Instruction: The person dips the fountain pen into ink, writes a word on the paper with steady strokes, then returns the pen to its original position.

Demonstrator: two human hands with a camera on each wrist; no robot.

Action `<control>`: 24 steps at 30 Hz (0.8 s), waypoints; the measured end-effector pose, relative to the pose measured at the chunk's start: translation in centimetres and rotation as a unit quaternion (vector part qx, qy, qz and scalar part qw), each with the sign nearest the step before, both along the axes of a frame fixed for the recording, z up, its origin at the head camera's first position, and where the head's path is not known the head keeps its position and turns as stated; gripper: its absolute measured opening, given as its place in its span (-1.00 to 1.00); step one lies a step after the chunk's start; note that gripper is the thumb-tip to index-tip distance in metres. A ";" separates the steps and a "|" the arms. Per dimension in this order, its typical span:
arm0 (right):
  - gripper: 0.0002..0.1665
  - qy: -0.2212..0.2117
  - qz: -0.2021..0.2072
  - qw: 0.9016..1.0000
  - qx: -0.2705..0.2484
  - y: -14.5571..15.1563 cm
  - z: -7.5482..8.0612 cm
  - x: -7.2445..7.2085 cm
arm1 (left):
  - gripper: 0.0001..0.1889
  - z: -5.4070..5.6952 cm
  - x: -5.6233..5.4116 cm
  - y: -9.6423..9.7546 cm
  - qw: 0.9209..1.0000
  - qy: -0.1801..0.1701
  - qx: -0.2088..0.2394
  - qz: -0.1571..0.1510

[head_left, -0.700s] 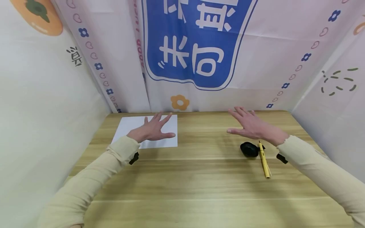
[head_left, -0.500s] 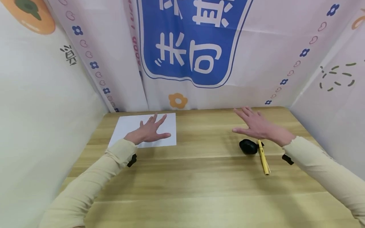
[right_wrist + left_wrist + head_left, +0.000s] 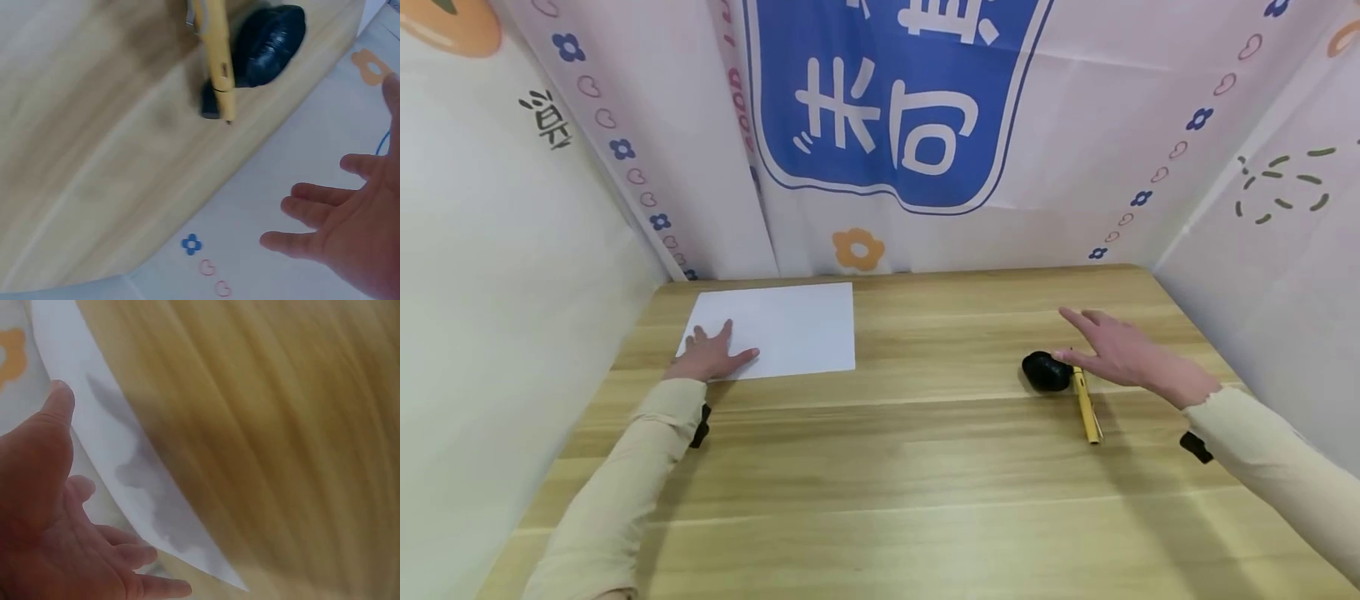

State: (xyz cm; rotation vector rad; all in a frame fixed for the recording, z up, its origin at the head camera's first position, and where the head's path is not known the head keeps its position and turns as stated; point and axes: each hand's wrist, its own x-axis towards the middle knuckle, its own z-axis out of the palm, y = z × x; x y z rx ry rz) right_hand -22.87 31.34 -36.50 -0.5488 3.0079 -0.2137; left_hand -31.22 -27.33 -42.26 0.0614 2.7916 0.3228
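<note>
In the head view my left hand (image 3: 706, 357) is over the near left corner of a white sheet of paper (image 3: 805, 325), fingers spread. The left wrist view shows that hand (image 3: 37, 475) with nothing in its grasp and its shadow falling on the paper (image 3: 147, 494). My right hand (image 3: 1127, 354) hovers with straight, spread fingers, its thumb overlapping the top of a yellow pen (image 3: 1086, 408) in the head view. Beside the pen lies a glossy black rounded object (image 3: 1045, 372). Seen from the right wrist, the pen's tip end (image 3: 224, 100) lies across a small black piece of it.
All of this lies on a wooden table (image 3: 880, 467). A printed white cloth (image 3: 1037, 225) hangs behind its back edge, and further cloth walls rise at the left (image 3: 512, 292) and right (image 3: 1262, 275).
My left hand has moved left, from over the paper's middle to its near left corner. My right hand has shifted right and nearer. The whole scene has slid slightly up and left in view.
</note>
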 end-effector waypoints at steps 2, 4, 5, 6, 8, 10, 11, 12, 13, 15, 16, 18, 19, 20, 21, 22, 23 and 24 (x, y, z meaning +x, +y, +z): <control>-0.11 -0.001 -0.005 1.000 0.007 0.7 -0.6 0.3 | -0.01 0.0 0.1 -0.6 1.000 -0.007 0.001 0.003; -0.12 -0.002 -0.010 1.000 0.014 1.4 -1.1 0.6 | 0.00 0.1 0.1 -0.9 1.000 -0.012 0.003 0.002; -0.13 -0.005 -0.014 1.000 0.016 1.7 -1.4 0.8 | 0.01 0.1 0.1 -1.0 1.000 -0.017 0.003 0.001; -0.14 -0.008 -0.015 1.000 0.016 2.0 -1.5 0.9 | 0.01 0.2 0.2 -1.1 1.000 -0.020 0.003 0.000; -0.18 -0.009 -0.015 1.000 0.015 2.5 -1.9 1.2 | 0.02 0.2 0.2 -1.3 1.000 -0.027 -0.001 0.000; -0.24 -0.006 -0.009 1.000 0.011 2.9 -2.3 1.5 | 0.02 0.2 0.2 -1.4 0.999 -0.032 -0.004 0.000; -0.27 -0.002 -0.003 1.000 0.009 3.1 -2.4 1.6 | 0.02 0.1 0.2 -1.5 0.999 -0.034 -0.003 0.000; -0.30 0.001 0.002 1.000 0.007 3.3 -2.6 1.8 | 0.02 0.1 0.2 -1.4 0.999 -0.034 -0.004 -0.002; -0.32 0.004 0.007 1.000 0.005 3.4 -2.8 1.9 | 0.03 0.1 0.2 -1.4 0.999 -0.035 -0.004 -0.002; -0.35 0.009 0.014 1.000 0.006 3.8 -3.1 2.1 | 0.03 0.0 0.3 -1.1 0.999 -0.034 -0.002 -0.008; -0.37 0.011 0.018 1.000 0.008 3.9 -3.3 2.2 | 0.02 0.0 0.3 -0.9 0.999 -0.034 -0.003 -0.012; -0.42 0.018 0.027 0.999 0.009 4.1 -3.7 2.4 | 0.02 0.0 0.4 -0.3 0.999 -0.035 -0.002 -0.019; -0.44 0.025 0.032 0.999 0.009 4.1 -3.9 2.5 | 0.01 0.0 0.4 0.0 0.999 -0.036 -0.002 -0.022; -0.48 0.032 0.037 0.999 0.008 4.1 -4.2 2.6 | 0.01 -0.1 0.5 0.4 0.999 -0.038 -0.001 -0.025; -0.51 0.036 0.042 0.998 0.006 4.1 -4.4 2.7 | 0.01 -0.2 0.6 0.8 0.999 -0.041 0.000 -0.026; -0.55 0.046 0.047 0.998 0.002 4.1 -4.7 2.9 | 0.00 -0.2 0.7 1.2 0.999 -0.045 0.001 -0.027; -0.57 0.052 0.050 0.997 -0.002 4.1 -5.0 3.0 | 0.01 -0.2 0.8 1.6 0.998 -0.047 0.001 -0.028; -0.59 0.057 0.052 0.997 -0.005 4.0 -5.2 3.1 | 0.01 -0.4 0.8 2.0 0.998 -0.050 0.003 -0.029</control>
